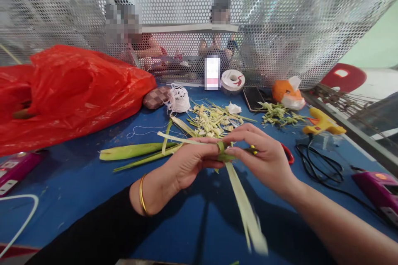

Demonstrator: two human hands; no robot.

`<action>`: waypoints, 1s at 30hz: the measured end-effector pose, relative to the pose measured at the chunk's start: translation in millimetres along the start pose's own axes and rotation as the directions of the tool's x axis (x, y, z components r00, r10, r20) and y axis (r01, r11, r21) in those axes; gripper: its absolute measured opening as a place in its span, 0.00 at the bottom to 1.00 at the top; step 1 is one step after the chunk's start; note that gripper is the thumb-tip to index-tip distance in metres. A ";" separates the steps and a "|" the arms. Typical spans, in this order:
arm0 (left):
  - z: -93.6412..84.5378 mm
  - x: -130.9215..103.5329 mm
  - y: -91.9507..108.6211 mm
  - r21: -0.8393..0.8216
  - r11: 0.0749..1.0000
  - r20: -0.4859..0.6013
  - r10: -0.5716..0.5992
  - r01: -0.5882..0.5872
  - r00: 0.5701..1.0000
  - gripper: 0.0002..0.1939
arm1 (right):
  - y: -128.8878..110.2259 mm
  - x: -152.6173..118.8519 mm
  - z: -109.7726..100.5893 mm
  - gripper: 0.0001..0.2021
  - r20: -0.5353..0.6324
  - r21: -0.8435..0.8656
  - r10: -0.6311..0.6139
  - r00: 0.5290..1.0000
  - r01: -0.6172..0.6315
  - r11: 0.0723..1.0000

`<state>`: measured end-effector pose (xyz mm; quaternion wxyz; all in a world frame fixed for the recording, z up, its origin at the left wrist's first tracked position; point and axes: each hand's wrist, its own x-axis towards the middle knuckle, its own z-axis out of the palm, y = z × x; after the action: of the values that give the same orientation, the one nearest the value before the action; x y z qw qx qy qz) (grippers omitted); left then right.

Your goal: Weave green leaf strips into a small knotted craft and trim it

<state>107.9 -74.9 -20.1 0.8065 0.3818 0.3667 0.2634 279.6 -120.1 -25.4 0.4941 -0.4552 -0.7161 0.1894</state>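
My left hand [189, 159], a gold bangle at its wrist, pinches a folded pale green leaf strip [221, 147] above the blue table. The fingertips of my right hand [259, 149] close on the same fold from the other side. A long, split end of the strip hangs down toward me, and a narrow pale end sticks out to the left over my left hand. Behind my right hand shows a red curved handle [287, 154] with a bit of yellow; most of that tool is hidden, and I cannot tell whether it is held. Long green leaves [132, 152] lie left of my hands.
Leaf scraps [214, 118], white string [178, 99], a ribbon spool [232, 79] and a lit phone [212, 72] lie beyond. A red plastic bag [83, 87] fills the left. At right are a yellow glue gun [323, 122], its black cable and a purple power strip [377, 190].
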 end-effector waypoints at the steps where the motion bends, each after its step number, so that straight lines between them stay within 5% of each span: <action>1: -0.1 -0.3 0.5 0.009 1.000 -0.005 -0.004 0.004 1.000 0.07 | 0.4 -0.2 -0.7 0.06 0.017 -0.032 0.007 1.000 -0.006 0.999; 12: -6.2 0.8 0.6 -0.004 1.000 0.133 0.006 -0.005 0.991 0.08 | 2.8 3.9 -6.9 0.07 0.060 -0.141 -0.073 0.996 0.081 0.987; 20: -1.1 1.6 -1.1 0.067 0.998 0.031 -0.013 0.011 0.999 0.07 | 3.5 1.6 -5.2 0.04 0.096 -0.327 -0.166 0.981 0.188 0.926; 24: -5.3 3.7 -1.3 0.048 0.999 0.055 -0.016 0.014 0.998 0.10 | 4.1 3.3 -6.0 0.06 0.105 -0.312 -0.110 0.988 0.138 0.940; 30: -11.1 6.8 -4.2 -0.014 1.000 0.066 0.011 -0.010 0.998 0.08 | 9.0 7.4 -8.2 0.04 0.134 -0.030 0.084 0.987 -0.081 0.996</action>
<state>103.8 -67.8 -31.1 0.8193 0.3868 0.3358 0.2574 290.4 -110.7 -24.3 0.4306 -0.4766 -0.7308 0.2311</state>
